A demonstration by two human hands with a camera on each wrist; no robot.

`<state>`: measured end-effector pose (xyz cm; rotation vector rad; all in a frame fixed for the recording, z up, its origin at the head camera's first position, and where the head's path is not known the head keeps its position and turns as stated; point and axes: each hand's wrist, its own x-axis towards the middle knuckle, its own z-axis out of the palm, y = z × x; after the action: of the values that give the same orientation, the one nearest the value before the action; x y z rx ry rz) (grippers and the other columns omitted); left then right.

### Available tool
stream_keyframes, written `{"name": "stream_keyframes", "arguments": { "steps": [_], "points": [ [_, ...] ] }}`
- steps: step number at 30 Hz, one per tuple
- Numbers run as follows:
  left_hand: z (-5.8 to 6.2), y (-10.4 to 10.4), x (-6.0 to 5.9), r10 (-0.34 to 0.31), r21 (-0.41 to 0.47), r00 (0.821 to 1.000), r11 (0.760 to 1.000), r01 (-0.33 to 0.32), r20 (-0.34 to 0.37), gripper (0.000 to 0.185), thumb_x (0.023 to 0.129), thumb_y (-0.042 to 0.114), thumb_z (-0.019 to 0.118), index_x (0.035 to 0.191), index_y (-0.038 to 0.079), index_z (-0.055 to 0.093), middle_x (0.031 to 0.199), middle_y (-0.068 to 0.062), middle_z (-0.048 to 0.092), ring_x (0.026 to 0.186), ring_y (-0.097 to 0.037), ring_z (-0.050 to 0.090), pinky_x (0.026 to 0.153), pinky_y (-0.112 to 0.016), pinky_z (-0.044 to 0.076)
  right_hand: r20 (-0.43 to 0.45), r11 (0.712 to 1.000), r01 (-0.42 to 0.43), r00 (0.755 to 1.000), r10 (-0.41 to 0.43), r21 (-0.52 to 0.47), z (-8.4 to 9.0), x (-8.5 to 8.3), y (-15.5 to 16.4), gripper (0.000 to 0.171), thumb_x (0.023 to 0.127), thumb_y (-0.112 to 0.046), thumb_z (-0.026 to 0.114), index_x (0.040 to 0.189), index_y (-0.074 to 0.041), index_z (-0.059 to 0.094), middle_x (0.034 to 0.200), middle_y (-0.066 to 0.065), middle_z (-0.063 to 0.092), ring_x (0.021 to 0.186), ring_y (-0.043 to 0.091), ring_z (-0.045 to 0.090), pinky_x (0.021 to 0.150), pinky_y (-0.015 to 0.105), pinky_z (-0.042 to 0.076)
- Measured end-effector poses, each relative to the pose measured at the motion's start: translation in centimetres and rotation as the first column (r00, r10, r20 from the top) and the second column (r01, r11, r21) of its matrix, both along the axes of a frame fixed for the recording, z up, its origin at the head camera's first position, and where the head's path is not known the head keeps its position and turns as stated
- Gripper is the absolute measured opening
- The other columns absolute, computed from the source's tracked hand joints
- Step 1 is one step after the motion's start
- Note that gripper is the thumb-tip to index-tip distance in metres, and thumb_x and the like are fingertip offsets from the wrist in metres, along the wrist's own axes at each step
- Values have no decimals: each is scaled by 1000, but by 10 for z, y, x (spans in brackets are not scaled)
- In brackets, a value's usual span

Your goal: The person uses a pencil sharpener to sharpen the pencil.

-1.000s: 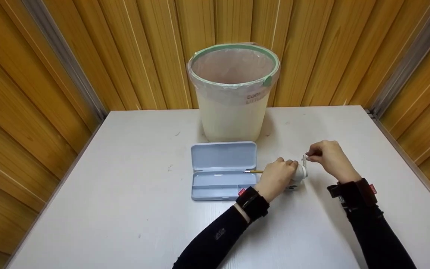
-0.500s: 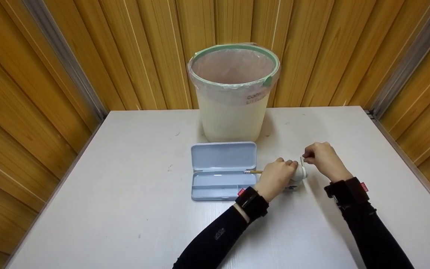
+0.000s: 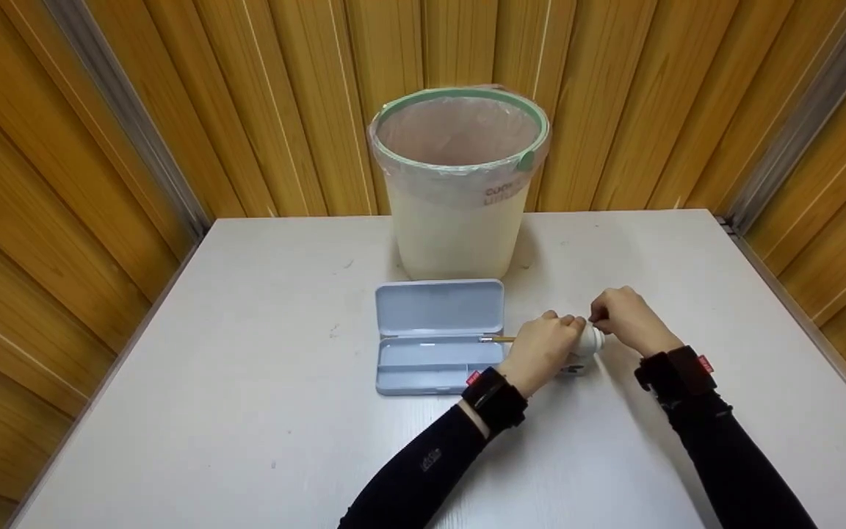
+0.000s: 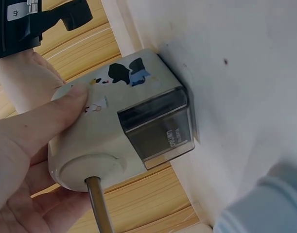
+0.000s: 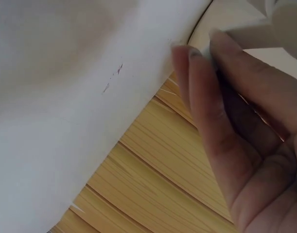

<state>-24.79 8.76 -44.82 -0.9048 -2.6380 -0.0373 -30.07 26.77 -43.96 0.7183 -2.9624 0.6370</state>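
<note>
From the head camera, a person in black sleeves works at a white table (image 3: pixel 247 411) set against wood-panelled walls: the left hand (image 3: pixel 540 351) wraps around a small white desk pencil sharpener (image 3: pixel 589 345) standing on the tabletop, just to the right of an open pale-blue metal pencil case (image 3: pixel 438 336), while a slim yellow-brown pencil (image 3: pixel 498 339) pokes out of the hand toward the case. The right hand (image 3: pixel 625 319) sits at the sharpener's far end, fingertips pinched on its small white crank handle. Behind them, at the table's far edge, stands a cream plastic waste bin with a green rim and a clear liner (image 3: pixel 460 184). From the left wrist, the hand's thumb (image 4: pixel 46 121) and fingers clasp the sharpener's cartoon-printed white body (image 4: pixel 114 131), whose smoky clear shavings drawer (image 4: pixel 158 128) rests against the table; the pencil's shaft (image 4: pixel 100 206) enters the round front opening. From the right wrist, curled fingers (image 5: pixel 211 111) grasp a white part at the frame's top edge, with the table surface (image 5: pixel 65 97) alongside; what exactly they hold cannot be made out here.
</note>
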Motion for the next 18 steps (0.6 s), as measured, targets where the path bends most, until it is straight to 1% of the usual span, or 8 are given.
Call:
{"name": "stream_keyframes", "arguments": {
  "steps": [4, 8, 11, 13, 15, 18],
  "points": [
    [0, -1, 0, -4, 2, 1000, 1000, 4, 6, 35, 83, 26, 78, 115, 17, 68, 105, 7, 73, 86, -9, 67, 67, -20, 57, 17, 1000, -9, 1000, 9, 5, 1, -1, 0, 14, 74, 10, 73, 66, 0, 68, 63, 6, 65, 60, 13, 51, 57, 24, 42],
    [-1, -1, 0, -2, 3, 1000, 1000, 2, -1, 33, 83, 25, 78, 114, 17, 68, 104, 7, 73, 85, -9, 67, 68, -19, 57, 90, 999, -27, 996, 24, 34, 0, -2, -2, 12, 72, 11, 70, 68, 0, 70, 63, 4, 65, 59, 12, 50, 56, 24, 42],
    [-1, 0, 0, 7, -1, 1000, 1000, -7, -14, 30, 84, 24, 77, 112, 17, 69, 101, 7, 73, 83, -8, 67, 67, -19, 57, 135, 998, -48, 990, 41, 50, -4, -1, -2, 12, 67, 11, 69, 68, 0, 70, 61, 0, 61, 58, 12, 46, 55, 24, 39],
    [0, 0, 0, 14, -6, 1000, 1000, -15, -20, 28, 85, 23, 76, 111, 17, 69, 99, 6, 73, 82, -8, 68, 66, -20, 57, 140, 997, -59, 989, 51, 49, -7, 0, -1, 12, 63, 10, 70, 67, -1, 70, 60, -2, 59, 58, 12, 43, 55, 24, 37],
    [0, 0, 0, 22, -7, 1000, 1000, -22, -21, 26, 85, 21, 74, 110, 17, 69, 97, 6, 73, 80, -9, 68, 65, -20, 57, 142, 997, -57, 989, 51, 44, -9, 3, -1, 14, 62, 11, 71, 67, -1, 70, 62, -1, 61, 59, 12, 43, 56, 24, 38],
    [-1, 2, 1, 28, -6, 999, 1000, -28, -21, 24, 86, 20, 73, 109, 16, 69, 95, 5, 73, 79, -9, 68, 64, -20, 57, 163, 999, -43, 986, 36, 34, -11, 7, 1, 14, 61, 12, 72, 69, 0, 71, 65, 4, 67, 60, 12, 47, 56, 25, 42]
  ]
}}
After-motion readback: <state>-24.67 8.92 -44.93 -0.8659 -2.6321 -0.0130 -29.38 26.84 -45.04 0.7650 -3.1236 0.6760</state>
